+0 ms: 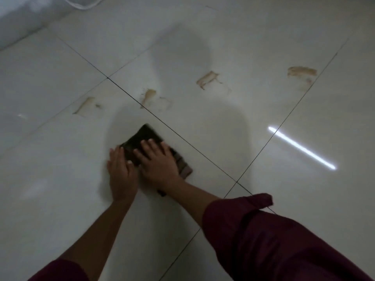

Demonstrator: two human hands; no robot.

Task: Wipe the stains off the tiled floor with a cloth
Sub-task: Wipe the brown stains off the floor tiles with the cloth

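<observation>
The right sleeve (274,246), dark maroon with its cuff pushed back, fills the lower right corner closest to the camera; a second maroon sleeve (60,270) shows at the bottom left edge. Both bare forearms reach forward over the pale tiled floor (50,179). The right hand (157,161) lies flat, palm down, on a dark folded cloth (146,136), fingers extended and slightly spread, pressing rather than pinching. The left hand (120,173) lies flat beside it, fingers together, with its thumb side touching the cloth's left edge and the palm mostly on bare tile. The cloth sits near the middle of the view, just to the near left of a dark grout line (182,136) that runs diagonally from upper left to lower right; its far corner projects beyond the fingertips, and its right corner (185,169) extends past the right hand. Four brown stains lie beyond the cloth, all apart from it: one (84,105) at left, one (149,97) touching the grout line, one (208,79) further right, and one (302,73) near the right-hand grout line. Open tile surrounds the cloth on all sides. A bright strip of reflected light (302,149) lies on the tile to the right. A wall base (18,27) borders the floor at the upper left.
</observation>
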